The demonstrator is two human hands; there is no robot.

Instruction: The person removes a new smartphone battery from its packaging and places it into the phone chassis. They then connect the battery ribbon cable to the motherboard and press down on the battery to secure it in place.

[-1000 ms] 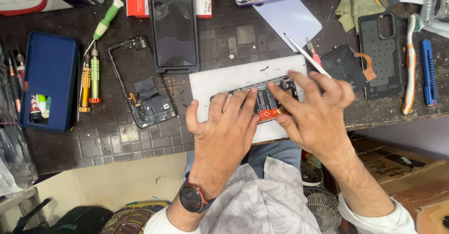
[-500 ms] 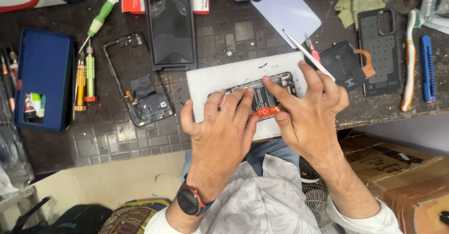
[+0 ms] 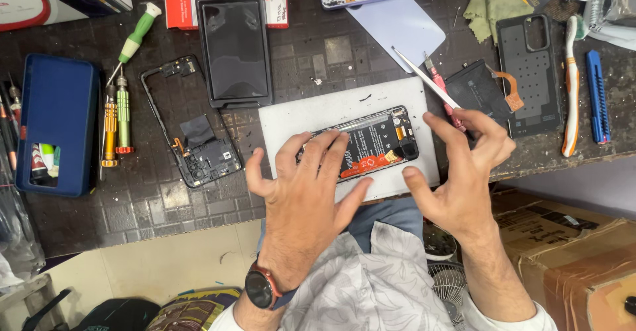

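The opened phone lies back-up on the white mat, right in the middle of it, its battery and orange ribbon bare to the air. The left hand is pressed flat over the phone's near end, fingers spread, fingertips resting on the frame and pinning it, gripping nothing. The right hand hovers just off the mat's right edge, fingers curled loosely apart, with the tweezers pinched between thumb and forefinger and angled up and away from the mat.

Left of the mat sits a stripped black frame; beyond that, a row of screwdrivers and a blue case. Above the mat's left corner lies a dark screen panel. Right of the mat, a loose battery and a black back cover.

That phone looks light, thin and stiff, but fragile with its insides open: best held by the long side rails, keeping clear of the ribbon and the battery.
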